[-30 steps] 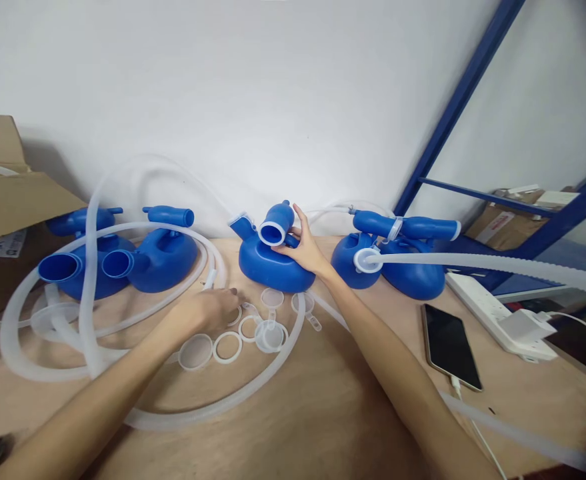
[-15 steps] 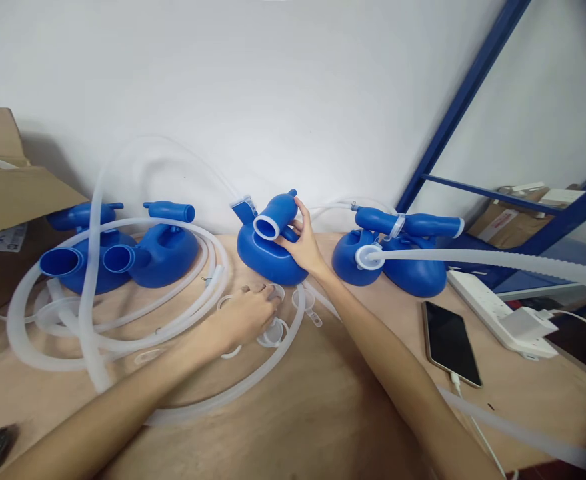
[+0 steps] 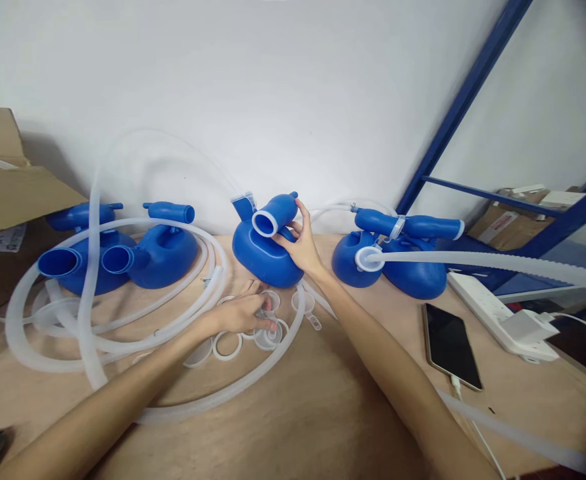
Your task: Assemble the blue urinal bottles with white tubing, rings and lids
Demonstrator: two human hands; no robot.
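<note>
My right hand [image 3: 301, 241] is wrapped round the back of a blue nozzle piece [image 3: 276, 213] with a white rim, which lies on top of the middle blue bottle [image 3: 263, 257]. Its open mouth faces me. In front of the bottle, my left hand [image 3: 247, 312] is low among translucent caps and rings, thumb and fingers curled around a clear cap [image 3: 271, 302]. Another round cap [image 3: 267, 335] lies just under the fingertips. A loose ring [image 3: 227, 347] is nearer me, and a cap with a tab [image 3: 303, 302] sits to the right.
Coiled translucent hose [image 3: 23, 333] loops over two blue bottles at left, beside a cardboard box [image 3: 23, 200]. At right are two more blue bottles [image 3: 415, 267] with a hose, a phone [image 3: 451, 345], a power strip [image 3: 493, 313] and a blue metal frame [image 3: 465, 107].
My left hand has shifted slightly, its thumb and fingers now spread round a cap, and more rings show below it. The middle bottle with its nozzle piece has moved slightly left.
</note>
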